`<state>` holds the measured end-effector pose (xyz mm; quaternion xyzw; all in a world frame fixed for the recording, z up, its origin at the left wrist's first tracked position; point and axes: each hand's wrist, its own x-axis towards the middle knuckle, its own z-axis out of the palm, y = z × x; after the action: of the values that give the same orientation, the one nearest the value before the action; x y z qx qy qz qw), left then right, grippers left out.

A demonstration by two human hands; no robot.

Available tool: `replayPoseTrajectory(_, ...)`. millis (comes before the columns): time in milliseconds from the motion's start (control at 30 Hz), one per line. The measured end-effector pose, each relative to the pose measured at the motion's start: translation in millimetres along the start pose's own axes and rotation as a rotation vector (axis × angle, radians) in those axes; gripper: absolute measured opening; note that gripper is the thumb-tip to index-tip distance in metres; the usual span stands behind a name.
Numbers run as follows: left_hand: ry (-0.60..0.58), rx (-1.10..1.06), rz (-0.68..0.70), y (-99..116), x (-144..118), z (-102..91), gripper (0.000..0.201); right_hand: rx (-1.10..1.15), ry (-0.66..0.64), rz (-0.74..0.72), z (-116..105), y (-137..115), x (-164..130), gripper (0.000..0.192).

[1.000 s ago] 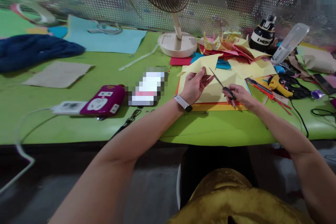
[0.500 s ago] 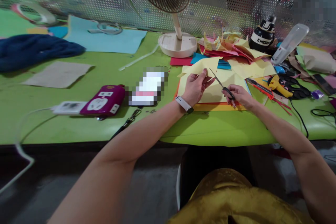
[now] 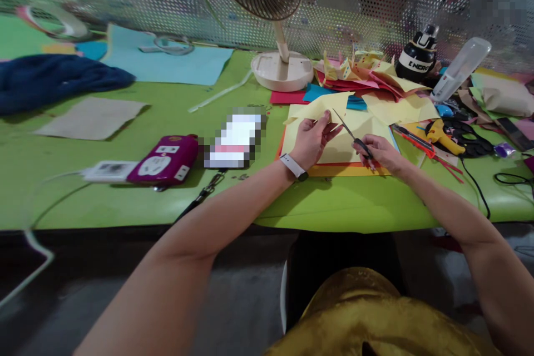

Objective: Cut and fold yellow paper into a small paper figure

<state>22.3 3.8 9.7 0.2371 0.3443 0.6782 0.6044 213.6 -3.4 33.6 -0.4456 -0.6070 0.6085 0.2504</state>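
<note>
My left hand (image 3: 312,142) is closed on a piece of yellow paper (image 3: 323,105), pinched between thumb and fingers. In my right hand (image 3: 380,151) is a pair of scissors (image 3: 354,134), my fingers through its dark handles. The scissors' blades point up and left, their tip close beside the left hand's fingertips; whether they touch the paper I cannot tell. Under both hands lies a stack of coloured sheets, pale yellow paper (image 3: 350,150) on top and an orange sheet (image 3: 334,170) showing at the front edge.
A fan (image 3: 281,69) stands behind the papers, with a heap of coloured scraps (image 3: 375,75) beside it. Right of the stack lie a cutter (image 3: 417,140) and a yellow glue gun (image 3: 446,138). To the left are a phone (image 3: 236,142) and a purple power bank-like case (image 3: 169,161).
Almost nothing differs. The yellow paper in my left hand has shifted very slightly; both hands and the scissors keep nearly the same place.
</note>
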Motion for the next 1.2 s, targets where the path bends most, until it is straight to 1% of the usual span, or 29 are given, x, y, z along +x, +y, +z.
replayPoseTrajectory(533,0.003,-0.003,-0.010,-0.9,4.2,-3.4,0.032,-0.017,0.015,-0.031,2.5,3.2,-0.4,0.052)
replayPoseTrajectory(767,0.027,-0.007,-0.012,-0.7,4.4,-3.3,0.033,-0.013,0.014,-0.037,2.9,3.0,-0.7,0.050)
replayPoseTrajectory(1000,-0.019,0.032,-0.016,-2.4,-2.3,-0.3,0.031,0.030,0.015,-0.066,3.7,3.6,0.0,0.059)
replayPoseTrajectory(1200,-0.020,0.031,-0.019,-2.4,-4.4,1.5,0.034,0.028,0.025,-0.067,5.9,3.4,-0.2,0.053)
